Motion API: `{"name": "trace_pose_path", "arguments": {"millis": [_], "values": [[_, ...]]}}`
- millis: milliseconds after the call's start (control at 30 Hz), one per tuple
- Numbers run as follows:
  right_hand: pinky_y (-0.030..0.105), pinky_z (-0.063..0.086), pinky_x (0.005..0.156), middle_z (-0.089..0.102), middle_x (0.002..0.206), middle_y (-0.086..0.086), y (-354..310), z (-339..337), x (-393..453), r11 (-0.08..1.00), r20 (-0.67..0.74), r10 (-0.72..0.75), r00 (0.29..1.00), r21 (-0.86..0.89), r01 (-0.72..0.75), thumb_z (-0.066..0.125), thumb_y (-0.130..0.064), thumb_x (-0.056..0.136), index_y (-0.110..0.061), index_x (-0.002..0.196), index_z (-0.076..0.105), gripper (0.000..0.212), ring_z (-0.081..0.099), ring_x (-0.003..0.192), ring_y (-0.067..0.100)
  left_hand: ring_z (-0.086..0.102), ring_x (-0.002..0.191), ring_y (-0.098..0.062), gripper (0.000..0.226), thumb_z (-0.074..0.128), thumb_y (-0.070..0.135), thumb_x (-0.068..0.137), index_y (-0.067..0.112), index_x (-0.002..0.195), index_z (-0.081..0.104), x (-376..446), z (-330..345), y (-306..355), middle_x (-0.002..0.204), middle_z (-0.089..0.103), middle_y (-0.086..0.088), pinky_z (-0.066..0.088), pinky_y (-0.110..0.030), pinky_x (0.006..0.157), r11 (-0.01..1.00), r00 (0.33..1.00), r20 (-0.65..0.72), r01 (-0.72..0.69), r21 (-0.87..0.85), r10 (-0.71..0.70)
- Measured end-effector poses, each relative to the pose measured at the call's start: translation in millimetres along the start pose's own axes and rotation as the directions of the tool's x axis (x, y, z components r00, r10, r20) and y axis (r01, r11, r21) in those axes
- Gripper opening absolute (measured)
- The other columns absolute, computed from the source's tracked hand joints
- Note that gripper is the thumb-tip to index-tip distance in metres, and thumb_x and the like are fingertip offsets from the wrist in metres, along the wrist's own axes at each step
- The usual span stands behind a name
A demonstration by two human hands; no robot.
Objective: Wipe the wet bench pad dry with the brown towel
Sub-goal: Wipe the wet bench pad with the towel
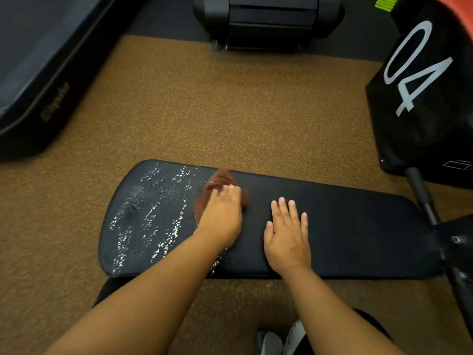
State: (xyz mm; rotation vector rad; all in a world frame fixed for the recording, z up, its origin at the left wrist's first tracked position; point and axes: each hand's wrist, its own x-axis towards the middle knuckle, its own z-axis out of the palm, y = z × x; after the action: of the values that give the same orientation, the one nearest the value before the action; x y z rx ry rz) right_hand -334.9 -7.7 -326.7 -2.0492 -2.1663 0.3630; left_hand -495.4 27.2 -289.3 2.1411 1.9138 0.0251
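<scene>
Across the middle of the bench pad (345, 226) we press the brown towel (220, 180) down with our left hand (222, 216); the cloth is bunched under the palm and fingers and blurred, so we cannot tell whether the grip curls round it or simply pushes flat on it. Part of the towel pokes out beyond the fingertips toward the pad's far edge. To the right of the towel our right hand (288, 237) lies flat on the pad, its grip released, fingers straight and slightly spread, holding nothing. Left of the towel, the pad's rounded end is covered with shining water droplets (153, 221), and a few more glint by the near edge under our left forearm. Right of the towel the surface looks matte. Beyond the pad lies speckled brown flooring (230, 111). Off the pad's right end stands a black box (419, 119) marked 04.
</scene>
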Motion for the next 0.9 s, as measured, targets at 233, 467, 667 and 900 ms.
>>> {"name": "trace_pose_path", "arguments": {"millis": [233, 467, 667, 900], "values": [[0.041, -0.003, 0.118, 0.015, 0.158, -0.004, -0.2, -2.1, -0.8, 1.0, -0.01, 0.009, 1.0, -0.009, -0.009, 0.013, -0.04, 0.09, -0.022, 0.149, 0.023, 0.063, -0.001, 0.146, 0.013, 0.016, 0.147, -0.016, 0.054, 0.016, 0.014, 0.097, 0.01, 0.151, 0.018, -44.9, -4.9, -21.0, 0.159, 0.021, -0.008, 0.004, -0.03, 0.119, 0.957, 0.949, 0.131, -0.291, 0.002, 0.288], [0.041, -0.002, 0.118, 0.015, 0.158, -0.005, -2.3, -3.3, -1.4, 1.0, -0.005, 0.023, 1.0, -0.022, -0.023, 0.02, -0.037, 0.091, -0.022, 0.149, 0.024, 0.06, 0.0, 0.146, 0.012, 0.031, 0.14, -0.028, 0.046, 0.031, 0.012, 0.097, 0.01, 0.143, 0.033, -50.3, -0.4, 1.9, 0.151, 0.033, -0.009, 0.018, -0.035, 0.117, 0.948, 0.932, 0.174, -0.308, -0.082, 0.318], [0.04, -0.002, 0.118, 0.018, 0.157, -0.005, -2.8, -3.7, -1.5, 0.999, -0.021, 0.024, 1.0, -0.026, -0.024, 0.021, -0.037, 0.091, -0.022, 0.148, 0.026, 0.059, 0.003, 0.146, 0.013, 0.004, 0.149, -0.017, 0.057, 0.023, 0.007, 0.098, 0.008, 0.152, 0.005, -60.0, -4.5, -25.7, 0.161, 0.006, -0.008, -0.003, -0.03, 0.118, 0.996, 0.985, 0.146, -0.092, -0.001, 0.091], [0.04, -0.003, 0.118, 0.016, 0.158, -0.005, -3.9, -4.1, -1.6, 0.999, -0.017, 0.027, 0.999, -0.033, -0.028, 0.02, -0.037, 0.091, -0.023, 0.149, 0.025, 0.059, 0.001, 0.146, 0.012, -0.003, 0.149, -0.017, 0.061, 0.002, 0.019, 0.092, 0.011, 0.152, 0.001, -110.0, 6.0, 5.4, 0.161, -0.001, -0.007, -0.014, -0.025, 0.113, 0.909, 0.869, 0.268, -0.401, -0.114, 0.416]]}}
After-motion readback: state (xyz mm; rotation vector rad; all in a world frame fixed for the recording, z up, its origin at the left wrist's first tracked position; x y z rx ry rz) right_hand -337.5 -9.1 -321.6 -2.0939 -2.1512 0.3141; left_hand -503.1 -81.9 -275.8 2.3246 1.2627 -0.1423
